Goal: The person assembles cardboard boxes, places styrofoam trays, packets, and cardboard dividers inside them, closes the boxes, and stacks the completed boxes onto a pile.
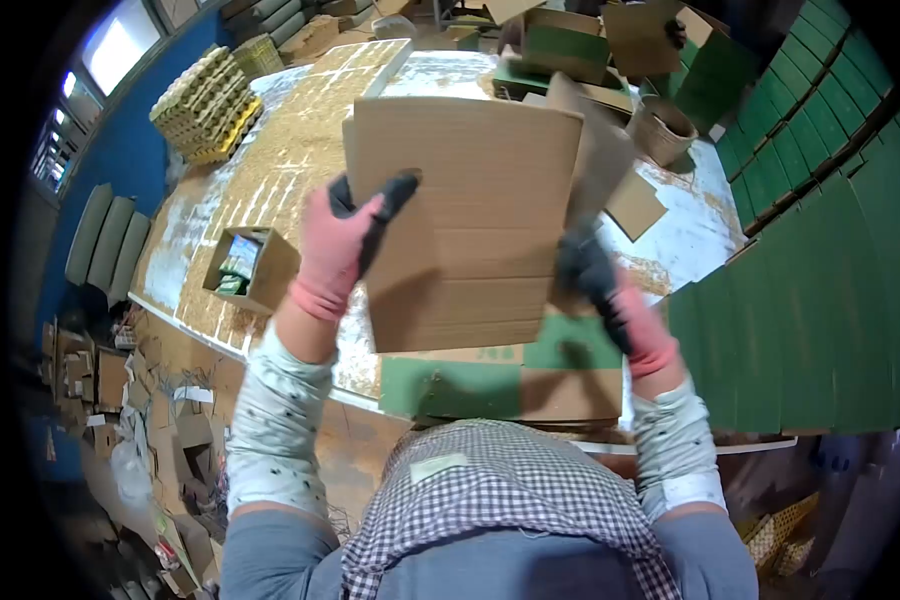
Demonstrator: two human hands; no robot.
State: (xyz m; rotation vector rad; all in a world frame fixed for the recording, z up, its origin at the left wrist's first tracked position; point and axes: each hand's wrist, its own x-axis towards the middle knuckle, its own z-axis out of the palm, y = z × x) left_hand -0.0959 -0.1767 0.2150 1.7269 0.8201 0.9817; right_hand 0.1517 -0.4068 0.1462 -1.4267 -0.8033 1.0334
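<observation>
A brown cardboard box (470, 210), partly unfolded, is held up in front of me over the table. My left hand (355, 230), in a pink and black glove, is closed on its left edge with the thumb on the front panel. At the right side, my right hand (595, 275) is blurred by motion and appears closed on the lower part of the side panel (602, 155), which is also blurred. Below the box lie flat green and brown cardboard pieces (460, 390) at the table's front edge.
A small open carton (255, 268) with packets stands on the table at left, near stacked egg trays (207, 105). Green boxes (800, 290) form a wall at right. A round container (662, 130) and open boxes (565, 45) are at the back, beside another person's dark-gloved hand (676, 34).
</observation>
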